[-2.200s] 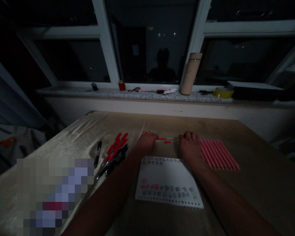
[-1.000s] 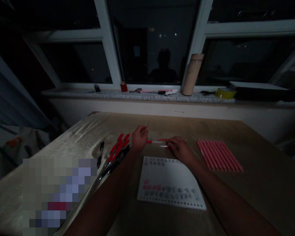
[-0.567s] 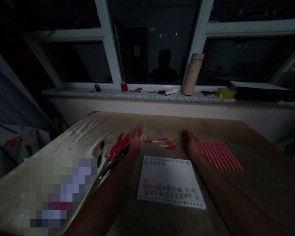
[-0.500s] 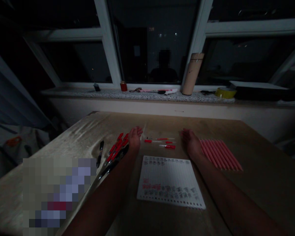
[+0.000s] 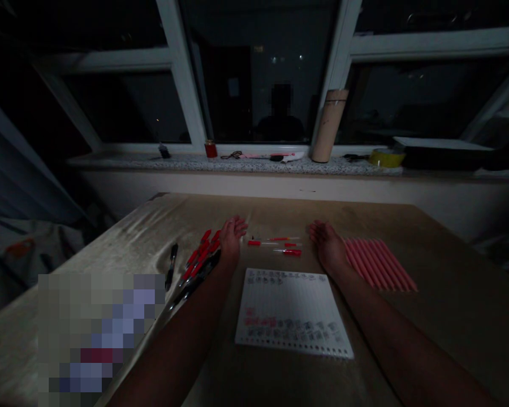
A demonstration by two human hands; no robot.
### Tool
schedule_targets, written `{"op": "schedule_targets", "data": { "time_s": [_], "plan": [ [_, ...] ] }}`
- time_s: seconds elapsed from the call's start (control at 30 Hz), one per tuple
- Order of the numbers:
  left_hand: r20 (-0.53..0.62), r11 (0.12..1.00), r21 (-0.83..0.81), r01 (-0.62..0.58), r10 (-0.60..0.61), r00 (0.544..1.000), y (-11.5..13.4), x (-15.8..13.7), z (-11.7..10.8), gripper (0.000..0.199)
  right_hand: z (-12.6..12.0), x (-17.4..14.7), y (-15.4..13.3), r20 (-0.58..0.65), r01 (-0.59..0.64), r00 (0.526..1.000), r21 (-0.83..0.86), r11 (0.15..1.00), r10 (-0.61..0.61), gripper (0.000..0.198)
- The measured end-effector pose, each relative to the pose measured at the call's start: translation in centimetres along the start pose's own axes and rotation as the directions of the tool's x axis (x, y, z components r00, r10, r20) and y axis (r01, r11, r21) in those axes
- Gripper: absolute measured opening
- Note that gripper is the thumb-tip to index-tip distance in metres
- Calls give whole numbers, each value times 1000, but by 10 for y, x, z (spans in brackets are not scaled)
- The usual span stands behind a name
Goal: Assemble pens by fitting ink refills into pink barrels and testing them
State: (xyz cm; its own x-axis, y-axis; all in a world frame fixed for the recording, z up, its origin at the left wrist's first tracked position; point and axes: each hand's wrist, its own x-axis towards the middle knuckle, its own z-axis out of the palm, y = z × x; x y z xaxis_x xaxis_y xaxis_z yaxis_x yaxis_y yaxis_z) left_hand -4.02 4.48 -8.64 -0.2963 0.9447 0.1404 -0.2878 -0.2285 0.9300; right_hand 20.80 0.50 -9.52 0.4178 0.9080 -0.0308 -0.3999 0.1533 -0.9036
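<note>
My left hand (image 5: 232, 233) rests on the table with its fingers apart and nothing in it, beside several red pens (image 5: 202, 252). On the other side, my right hand (image 5: 326, 243) lies with loosely bent, spread fingers, also holding nothing. Its wrist is close to a row of pink pens or tubes (image 5: 379, 263). Between the hands lie loose pen parts: a red cap (image 5: 254, 243), a thin refill (image 5: 280, 238) and a clear barrel with a red end (image 5: 290, 252). Nearer to me is a spiral notepad (image 5: 294, 314) with black and red handwriting. My left forearm partly hides some black pens (image 5: 201, 277).
A single black pen (image 5: 172, 265) lies at the left of the table (image 5: 275, 373), near a blurred-out patch. On the windowsill (image 5: 186, 162) stand a red jar (image 5: 211, 149), a tan cylinder (image 5: 330, 125), a yellow tape roll (image 5: 385, 158) and a dark box (image 5: 441, 155).
The view has shifted slightly. The fingers of my left hand look a little more spread. The pens, loose parts and notepad keep their places on the table.
</note>
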Motion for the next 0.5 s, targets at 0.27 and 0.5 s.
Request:
{"op": "schedule_targets", "data": {
  "time_s": [0.27, 0.5],
  "plan": [
    [12, 999, 34, -10, 10, 1000, 3, -3, 3, 38, 0, -1, 2, -1, 38, 999, -27, 999, -38, 37],
    [19, 995, 86, -50, 48, 999, 3, -5, 4, 37, -1, -2, 3, 15, 52, 999, -39, 998, -51, 37]
  ]
}}
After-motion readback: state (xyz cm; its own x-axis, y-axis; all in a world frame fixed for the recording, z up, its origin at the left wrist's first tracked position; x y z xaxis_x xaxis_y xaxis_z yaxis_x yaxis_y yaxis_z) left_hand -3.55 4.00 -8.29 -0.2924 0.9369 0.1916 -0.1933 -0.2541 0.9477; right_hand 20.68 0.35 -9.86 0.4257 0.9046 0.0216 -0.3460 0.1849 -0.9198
